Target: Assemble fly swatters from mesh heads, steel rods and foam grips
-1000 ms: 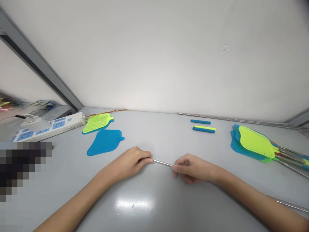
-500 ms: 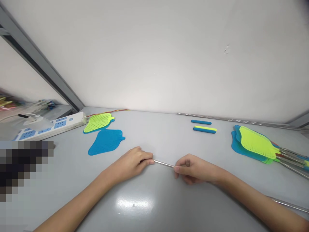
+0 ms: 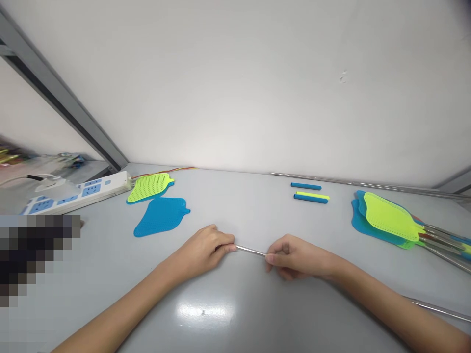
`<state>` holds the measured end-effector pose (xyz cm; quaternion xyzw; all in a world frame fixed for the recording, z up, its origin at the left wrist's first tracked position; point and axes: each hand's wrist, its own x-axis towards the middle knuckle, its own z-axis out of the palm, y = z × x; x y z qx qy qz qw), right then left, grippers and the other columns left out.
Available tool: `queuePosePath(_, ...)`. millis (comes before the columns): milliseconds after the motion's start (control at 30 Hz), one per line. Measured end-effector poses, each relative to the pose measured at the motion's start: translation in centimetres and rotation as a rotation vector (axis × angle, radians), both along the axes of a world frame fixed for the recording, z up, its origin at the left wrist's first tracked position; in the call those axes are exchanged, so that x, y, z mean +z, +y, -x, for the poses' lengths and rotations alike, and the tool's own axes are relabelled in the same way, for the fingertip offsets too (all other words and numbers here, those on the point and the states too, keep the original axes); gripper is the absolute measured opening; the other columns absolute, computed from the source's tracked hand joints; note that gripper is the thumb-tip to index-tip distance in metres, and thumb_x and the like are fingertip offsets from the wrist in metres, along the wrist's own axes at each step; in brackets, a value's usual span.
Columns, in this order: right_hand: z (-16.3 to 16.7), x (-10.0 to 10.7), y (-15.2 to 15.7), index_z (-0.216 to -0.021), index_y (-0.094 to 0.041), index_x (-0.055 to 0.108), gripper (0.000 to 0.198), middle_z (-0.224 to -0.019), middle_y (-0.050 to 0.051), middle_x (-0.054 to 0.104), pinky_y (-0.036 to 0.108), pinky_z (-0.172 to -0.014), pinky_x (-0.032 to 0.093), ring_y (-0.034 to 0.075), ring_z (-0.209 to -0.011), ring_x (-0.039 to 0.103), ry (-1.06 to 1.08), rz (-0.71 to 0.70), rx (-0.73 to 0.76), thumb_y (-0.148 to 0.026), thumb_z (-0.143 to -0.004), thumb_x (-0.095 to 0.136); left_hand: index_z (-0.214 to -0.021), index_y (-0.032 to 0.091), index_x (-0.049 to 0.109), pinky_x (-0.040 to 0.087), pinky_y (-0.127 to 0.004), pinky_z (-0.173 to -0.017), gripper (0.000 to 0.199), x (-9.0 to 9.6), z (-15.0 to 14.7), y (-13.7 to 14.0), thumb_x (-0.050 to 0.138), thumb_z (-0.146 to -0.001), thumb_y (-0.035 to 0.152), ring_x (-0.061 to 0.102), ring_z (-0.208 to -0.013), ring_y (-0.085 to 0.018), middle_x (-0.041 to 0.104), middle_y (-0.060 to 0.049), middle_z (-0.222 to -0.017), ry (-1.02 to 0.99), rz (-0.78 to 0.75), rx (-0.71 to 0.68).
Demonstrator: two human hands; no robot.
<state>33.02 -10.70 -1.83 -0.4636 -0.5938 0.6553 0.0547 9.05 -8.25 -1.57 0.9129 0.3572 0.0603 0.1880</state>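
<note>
Looking in from the wearer's head camera, I see a thin metal rod (image 3: 250, 251) held level, or nearly so, just above or on the worktop (image 3: 239, 211); I can't tell which. The left hand (image 3: 206, 247) pinches it between thumb and curled fingers, and the right hand (image 3: 290, 257) nips it farther along. The two hands stand apart, a short shiny length showing between them; how much more of it the fingers hide, I can't say.

I'd take it for light and stiff, slick enough to roll or slide in a loose pinch, and not easily broken, though a thin one might bend if forced sideways. A grip near each end, as here, looks sensible.

Off to the left lie a blue swatter head (image 3: 161, 216) and a yellow-green swatter head (image 3: 150, 187), the latter near a power strip (image 3: 91, 189). Toward the right are a lone blue sleeve (image 3: 306, 186), a yellow sleeve (image 3: 312, 195) beside another blue one, and a pile of fly swatters (image 3: 392, 215) with metal shafts.
</note>
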Motion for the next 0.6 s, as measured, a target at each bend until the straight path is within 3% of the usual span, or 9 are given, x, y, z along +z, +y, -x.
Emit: queuePosePath(600, -0.1, 0.1, 0.2, -0.081, -0.013, 0.062, 0.035, -0.051, -0.002, 0.047, 0.017, -0.037, 0.023, 0.005, -0.042, 0.034, 0.052, 0.034, 0.024, -0.046, -0.075, 0.049, -0.059, 0.017, 0.037, 0.031, -0.024, -0.063, 0.037, -0.2, -1.2, -0.9, 0.027, -0.090, 0.036, 0.037, -0.052, -0.011, 0.037, 0.004, -0.049, -0.031, 0.056, -0.010)
